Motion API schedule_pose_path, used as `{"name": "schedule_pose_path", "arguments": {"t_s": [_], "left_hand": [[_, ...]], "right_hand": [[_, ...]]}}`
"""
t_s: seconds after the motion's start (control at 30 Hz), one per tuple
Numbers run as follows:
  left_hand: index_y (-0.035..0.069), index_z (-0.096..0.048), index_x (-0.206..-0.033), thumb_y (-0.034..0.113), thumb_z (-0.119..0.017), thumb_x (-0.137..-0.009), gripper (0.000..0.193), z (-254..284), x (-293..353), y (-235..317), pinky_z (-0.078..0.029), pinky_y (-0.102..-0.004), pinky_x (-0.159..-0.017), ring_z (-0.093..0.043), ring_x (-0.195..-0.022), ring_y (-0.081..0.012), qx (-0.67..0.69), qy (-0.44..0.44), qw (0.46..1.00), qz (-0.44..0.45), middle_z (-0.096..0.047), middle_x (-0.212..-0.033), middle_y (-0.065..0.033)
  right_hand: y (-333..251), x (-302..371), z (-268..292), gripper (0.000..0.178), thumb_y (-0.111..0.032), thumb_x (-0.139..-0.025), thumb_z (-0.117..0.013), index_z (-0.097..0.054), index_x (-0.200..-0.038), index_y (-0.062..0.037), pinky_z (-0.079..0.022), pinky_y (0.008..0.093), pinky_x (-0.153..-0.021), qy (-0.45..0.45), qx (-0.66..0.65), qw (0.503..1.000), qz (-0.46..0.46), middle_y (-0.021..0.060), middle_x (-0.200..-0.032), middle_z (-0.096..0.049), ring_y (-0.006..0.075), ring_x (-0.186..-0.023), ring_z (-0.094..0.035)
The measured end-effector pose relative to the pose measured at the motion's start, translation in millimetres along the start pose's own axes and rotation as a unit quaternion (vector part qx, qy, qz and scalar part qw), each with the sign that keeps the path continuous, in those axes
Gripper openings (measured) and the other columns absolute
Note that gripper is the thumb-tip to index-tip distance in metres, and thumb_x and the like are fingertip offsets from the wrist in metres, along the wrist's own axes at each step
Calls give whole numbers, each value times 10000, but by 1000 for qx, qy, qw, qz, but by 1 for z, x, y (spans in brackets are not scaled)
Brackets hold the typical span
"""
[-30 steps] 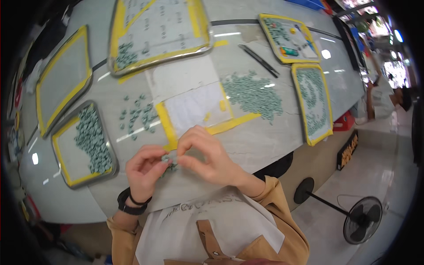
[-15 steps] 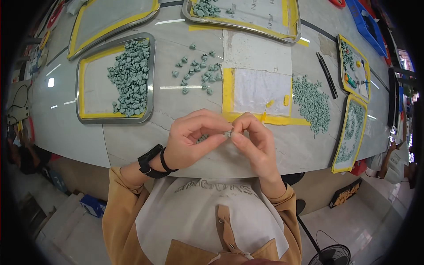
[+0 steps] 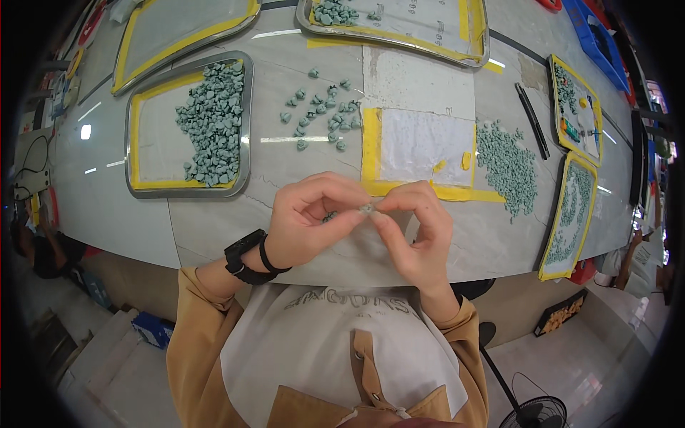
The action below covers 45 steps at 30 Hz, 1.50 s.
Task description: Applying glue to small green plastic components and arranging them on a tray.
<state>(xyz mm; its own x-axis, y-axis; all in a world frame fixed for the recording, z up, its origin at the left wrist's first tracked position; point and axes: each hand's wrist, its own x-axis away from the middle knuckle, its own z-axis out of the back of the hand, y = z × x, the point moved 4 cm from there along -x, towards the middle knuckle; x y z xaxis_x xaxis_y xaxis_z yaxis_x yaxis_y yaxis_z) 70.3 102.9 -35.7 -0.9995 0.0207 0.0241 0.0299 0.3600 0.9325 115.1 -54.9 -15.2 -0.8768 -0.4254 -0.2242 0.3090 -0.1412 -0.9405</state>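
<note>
Your left hand (image 3: 308,220) and right hand (image 3: 421,232) pinch one small green piece (image 3: 367,209) between them, over the table's (image 3: 221,232) near side — probably light, stiff, maybe brittle — so grip its edges gently.

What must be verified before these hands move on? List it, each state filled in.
1. Small pale-green piece held at the left hand's fingertips: ok.
2. Right hand's grip on it: cannot tell; contact too small.
3. Room in the rectangular silver-rimmed, yellow-taped tray: ok, bare toward its left.
4. Chunky green pieces beside it gathered: not ok, scattered loose.
5. Tiny pale-green bits unobstructed by hands: ok.
</note>
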Motion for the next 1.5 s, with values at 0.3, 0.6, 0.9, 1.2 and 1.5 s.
{"name": "schedule_pose_path", "arguments": {"t_s": [0.3,0.6,0.9,1.2,1.5], "left_hand": [[-34,-658,-994,-99,-617,-815,195,4,-3,0,-526,-258,-793,-630,-927,-145,-29,-2,1000,0,-634,-1045,-122],[3,-691,-953,-93,-650,-772,209,5,-2,-3,-506,-253,-724,-642,-867,-152,-160,10,986,-54,-676,-962,-102],[-41,-650,-1040,-115,-594,-831,229,2,-4,-5,-523,-253,-808,-628,-960,-149,15,-20,999,21,-619,-1083,-127],[-35,-661,-1027,-117,-596,-830,223,2,-3,-7,-524,-247,-788,-631,-954,-148,-35,-14,999,-2,-630,-1064,-127],[-65,-644,-1015,-153,-562,-815,233,6,-5,-7,-502,-271,-816,-613,-943,-176,-89,-28,995,-22,-610,-1062,-164]], "right_hand": [[-3,-2,2,192,56,-671,-714,-667,-841,-18,-400,297,-676,7,69,995,72,72,-779,-642,197,-712,-572],[-3,-3,1,201,38,-643,-732,-671,-822,-29,-377,305,-658,3,117,988,99,65,-752,-633,202,-678,-563],[0,-2,5,194,48,-673,-730,-675,-847,-17,-396,294,-680,13,66,995,68,70,-786,-650,193,-700,-575],[0,-2,4,202,62,-666,-721,-674,-845,-20,-401,297,-681,9,90,993,75,67,-794,-652,197,-709,-580],[0,-1,-1,229,57,-636,-718,-665,-839,-33,-405,316,-686,17,153,982,112,53,-782,-638,214,-722,-581]]}}
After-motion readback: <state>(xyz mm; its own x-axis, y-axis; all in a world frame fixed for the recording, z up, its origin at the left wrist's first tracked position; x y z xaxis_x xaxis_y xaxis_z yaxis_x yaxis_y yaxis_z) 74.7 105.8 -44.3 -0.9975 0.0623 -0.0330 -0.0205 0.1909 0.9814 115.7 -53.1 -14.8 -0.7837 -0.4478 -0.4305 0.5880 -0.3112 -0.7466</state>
